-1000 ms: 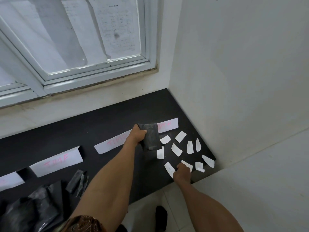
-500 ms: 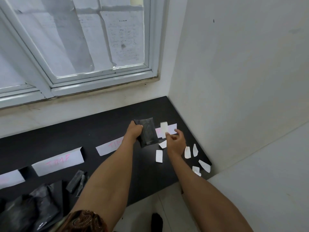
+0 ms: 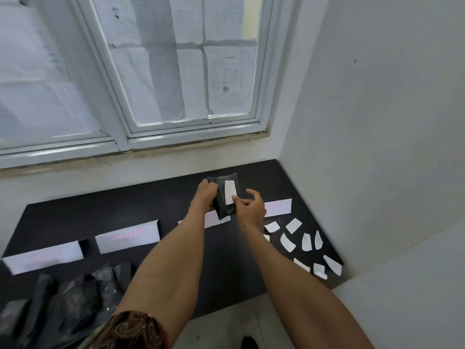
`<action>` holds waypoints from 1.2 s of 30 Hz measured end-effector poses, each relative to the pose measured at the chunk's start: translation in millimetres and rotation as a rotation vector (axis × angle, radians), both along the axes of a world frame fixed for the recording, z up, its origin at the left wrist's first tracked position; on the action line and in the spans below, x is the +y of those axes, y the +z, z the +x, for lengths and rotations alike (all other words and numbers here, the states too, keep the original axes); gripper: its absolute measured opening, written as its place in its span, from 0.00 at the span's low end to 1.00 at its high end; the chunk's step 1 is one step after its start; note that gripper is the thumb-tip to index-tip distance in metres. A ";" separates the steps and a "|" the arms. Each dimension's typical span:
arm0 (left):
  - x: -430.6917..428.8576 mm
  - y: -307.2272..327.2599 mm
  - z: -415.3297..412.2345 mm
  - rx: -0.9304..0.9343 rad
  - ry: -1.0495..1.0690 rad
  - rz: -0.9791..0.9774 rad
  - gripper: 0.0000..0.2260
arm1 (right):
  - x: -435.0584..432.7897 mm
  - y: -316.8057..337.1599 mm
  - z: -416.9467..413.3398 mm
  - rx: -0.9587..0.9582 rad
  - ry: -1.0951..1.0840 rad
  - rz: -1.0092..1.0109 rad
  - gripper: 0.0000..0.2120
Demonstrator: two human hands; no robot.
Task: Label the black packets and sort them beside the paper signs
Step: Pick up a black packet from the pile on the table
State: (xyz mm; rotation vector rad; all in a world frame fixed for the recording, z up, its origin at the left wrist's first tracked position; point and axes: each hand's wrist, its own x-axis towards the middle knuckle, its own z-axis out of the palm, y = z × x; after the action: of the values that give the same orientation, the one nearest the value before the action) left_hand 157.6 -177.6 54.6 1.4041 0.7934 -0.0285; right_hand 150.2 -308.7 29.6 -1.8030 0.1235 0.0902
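While your left hand grips the packet and right hand pinches the label at 6 o'clock, uneven pressure may crease it.

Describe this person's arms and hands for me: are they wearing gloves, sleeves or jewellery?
Left hand and right hand are bare: no gloves, rings or watch show. Both forearms are uncovered. Only the left arm shows clothing: a short sleeve of dark brown fabric with a lighter curling pattern, at the picture's bottom edge.
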 end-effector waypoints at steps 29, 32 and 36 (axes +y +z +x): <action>73.8 21.1 -62.4 -0.103 -0.173 -0.123 0.20 | 52.6 7.6 -33.0 0.133 0.173 0.262 0.24; 82.7 18.3 -67.0 -0.097 -0.115 -0.057 0.25 | 57.9 8.7 -36.5 0.166 0.272 0.299 0.23; 96.9 16.4 -73.7 -0.096 -0.059 -0.097 0.15 | 68.6 14.2 -40.7 0.217 0.390 0.274 0.27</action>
State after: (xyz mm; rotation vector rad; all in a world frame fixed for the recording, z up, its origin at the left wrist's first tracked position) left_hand 83.9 -80.7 70.9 1.3268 0.6631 -0.0442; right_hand 109.5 -240.1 43.7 -1.5195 -0.0855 0.5553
